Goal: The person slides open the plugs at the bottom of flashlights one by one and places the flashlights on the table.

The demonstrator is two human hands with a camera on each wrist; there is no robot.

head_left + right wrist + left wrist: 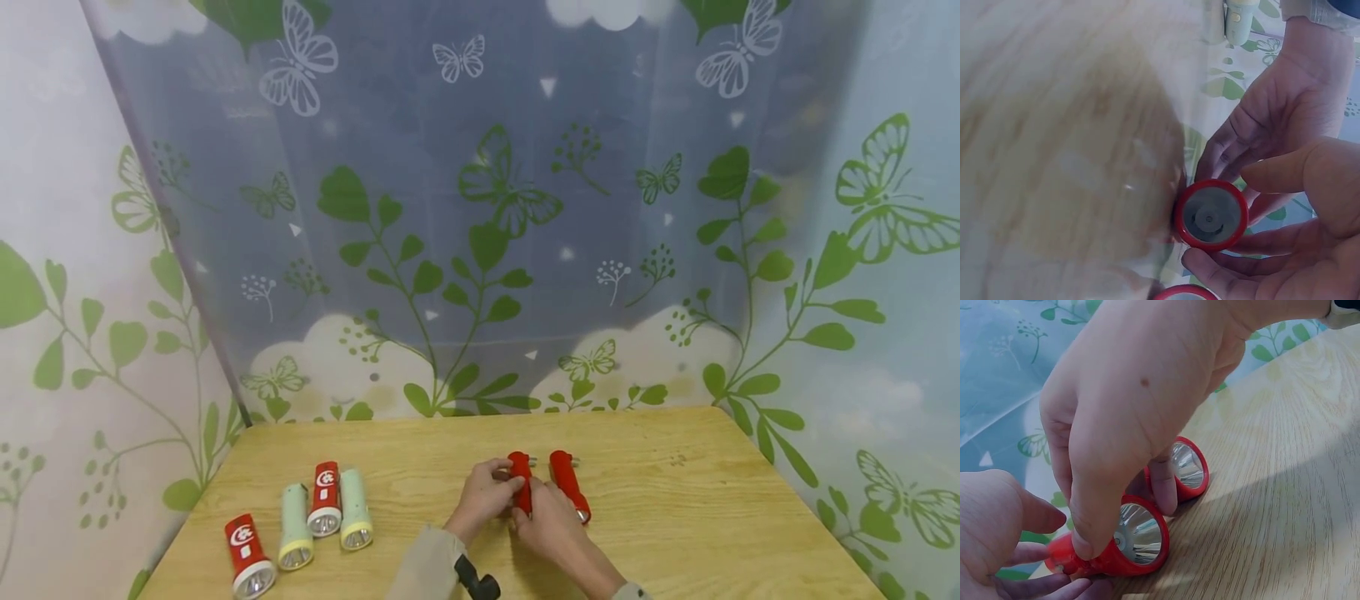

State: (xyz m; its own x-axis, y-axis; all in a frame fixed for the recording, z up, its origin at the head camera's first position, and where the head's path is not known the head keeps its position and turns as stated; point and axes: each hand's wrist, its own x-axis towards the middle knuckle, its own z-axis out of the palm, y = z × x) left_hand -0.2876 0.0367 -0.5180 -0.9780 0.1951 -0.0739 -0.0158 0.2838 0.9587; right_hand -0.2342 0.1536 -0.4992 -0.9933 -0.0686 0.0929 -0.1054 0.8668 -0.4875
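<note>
Two red flashlights lie near the table's middle, lamp ends toward me, metal prongs at their far ends. My left hand [482, 498] has its thumb and fingers about the far end of the left red flashlight [521, 471]. The right hand [557, 527] pinches that same flashlight nearer its lamp, thumb on one side and fingers on the other. Just right of the right hand lies the second red flashlight [566, 477]. In the right wrist view, the held flashlight's round lens [1212, 215] faces the camera; its body is mostly hidden.
On the left of the wooden table [420, 450] lie a red flashlight with a white rim [246, 546], another like it [326, 492], a pale green flashlight [295, 517] and a second green one [354, 500]. A patterned curtain [450, 275] hangs behind.
</note>
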